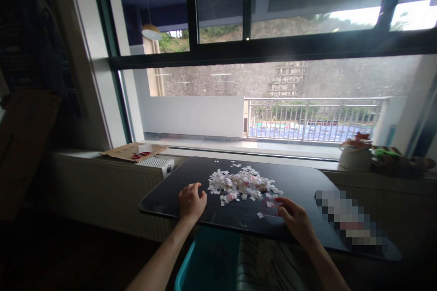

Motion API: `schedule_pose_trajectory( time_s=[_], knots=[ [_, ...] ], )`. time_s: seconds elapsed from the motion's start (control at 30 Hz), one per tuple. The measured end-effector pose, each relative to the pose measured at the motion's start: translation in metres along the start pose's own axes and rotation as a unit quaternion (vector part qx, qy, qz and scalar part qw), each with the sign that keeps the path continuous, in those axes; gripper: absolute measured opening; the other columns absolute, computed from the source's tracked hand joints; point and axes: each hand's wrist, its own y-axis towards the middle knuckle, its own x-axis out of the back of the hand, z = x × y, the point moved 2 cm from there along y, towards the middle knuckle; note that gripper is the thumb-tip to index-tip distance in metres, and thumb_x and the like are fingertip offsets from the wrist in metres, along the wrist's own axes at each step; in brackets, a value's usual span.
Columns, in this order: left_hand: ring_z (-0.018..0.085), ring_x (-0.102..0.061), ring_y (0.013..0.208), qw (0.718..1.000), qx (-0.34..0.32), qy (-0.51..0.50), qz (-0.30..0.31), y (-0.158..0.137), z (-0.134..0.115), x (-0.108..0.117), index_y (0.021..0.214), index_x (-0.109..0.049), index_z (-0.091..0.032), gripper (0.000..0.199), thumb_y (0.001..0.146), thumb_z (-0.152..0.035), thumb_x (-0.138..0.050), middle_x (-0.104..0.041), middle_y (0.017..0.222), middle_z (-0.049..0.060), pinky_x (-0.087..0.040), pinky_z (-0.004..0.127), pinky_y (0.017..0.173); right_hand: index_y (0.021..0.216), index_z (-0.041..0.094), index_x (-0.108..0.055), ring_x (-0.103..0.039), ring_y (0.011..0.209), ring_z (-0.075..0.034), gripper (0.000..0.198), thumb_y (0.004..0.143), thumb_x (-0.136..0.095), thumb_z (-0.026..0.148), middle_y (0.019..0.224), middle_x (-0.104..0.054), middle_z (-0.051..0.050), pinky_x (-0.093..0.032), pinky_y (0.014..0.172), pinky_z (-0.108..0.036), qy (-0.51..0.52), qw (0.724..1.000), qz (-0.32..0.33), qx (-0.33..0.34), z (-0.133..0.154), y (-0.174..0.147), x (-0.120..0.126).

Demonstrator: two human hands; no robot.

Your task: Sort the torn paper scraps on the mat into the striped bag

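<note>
A loose pile of small white paper pieces (242,183), a few tinged pink, lies on the dark table (303,182). To the left of the pile, my left hand (191,201) rests near the table's front edge, empty, its fingers loosely curled and its thumb apart. My right hand (296,218) is at the pile's near right side. Between its thumb and fingers is the edge of a see-through, pinkish plastic piece (269,208); its exact kind is unclear. A paper square (260,215) lies at the left of this plastic.
A teal bin (186,266) stands below the table's front edge. Red-handled scissors (141,155) lie on brown paper (119,151) by the radiator (112,186). A blurred-out item (351,223) covers the table's right side. On the sill stands a white pot (355,158).
</note>
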Motion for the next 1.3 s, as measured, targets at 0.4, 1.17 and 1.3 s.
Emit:
schedule_pose_trajectory(
  time_s=[0.4, 1.17, 1.3],
  knots=[
    [0.026, -0.057, 0.103, 1.0, -0.002, -0.005, 0.005, 0.0, 0.002, -0.003, 0.101, -0.062, -0.015, 0.025, 0.081, -0.022, -0.049, -0.064, 0.105, 0.011, -0.038, 0.044, 0.095, 0.093, 0.017, -0.071, -0.058, 0.059, -0.018, 0.036, 0.068, -0.051, 0.033, 0.062, -0.064, 0.001, -0.043, 0.059, -0.026, 0.007, 1.0, -0.001, -0.012, 0.0, 0.001, 0.002],
    [0.026, -0.057, 0.102, 1.0, -0.007, 0.008, -0.006, 0.001, 0.003, -0.003, 0.1, -0.062, -0.016, 0.024, 0.08, -0.021, -0.05, -0.065, 0.105, 0.01, -0.038, 0.042, 0.094, 0.08, 0.017, -0.07, -0.055, 0.056, -0.017, 0.03, 0.068, -0.046, 0.031, 0.055, -0.059, 0.002, -0.04, 0.058, -0.027, 0.006, 1.0, -0.005, -0.006, 0.011, -0.005, 0.001],
    [0.026, -0.057, 0.103, 1.0, -0.006, 0.002, 0.003, 0.002, 0.003, -0.003, 0.101, -0.061, -0.015, 0.025, 0.081, -0.022, -0.048, -0.064, 0.105, 0.011, -0.037, 0.042, 0.095, 0.08, 0.017, -0.07, -0.055, 0.055, -0.017, 0.03, 0.067, -0.047, 0.033, 0.054, -0.059, 0.002, -0.04, 0.056, -0.026, 0.033, 0.999, -0.012, -0.013, 0.014, -0.005, 0.002]
  ],
)
